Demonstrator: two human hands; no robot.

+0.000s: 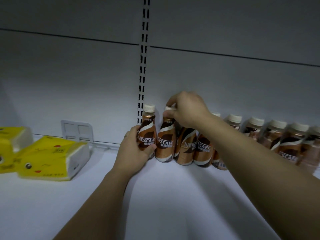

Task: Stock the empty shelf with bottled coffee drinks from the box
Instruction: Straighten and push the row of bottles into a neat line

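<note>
A row of brown Nescafe coffee bottles with cream caps stands along the back of the white shelf (173, 196), running from the centre to the right edge. My left hand (134, 149) grips the body of the leftmost bottle (147, 134), which stands upright by the slotted upright post. My right hand (185, 110) pinches the cap of the second bottle (165, 141), right beside the first. More bottles (202, 148) stand behind my right forearm, and several others (277, 134) continue to the right. The box is out of view.
Two yellow tissue packs (52, 158) lie on the shelf at the left. A clear plastic divider (77, 130) stands against the back panel beside them. The slotted post (143, 66) runs up the back wall.
</note>
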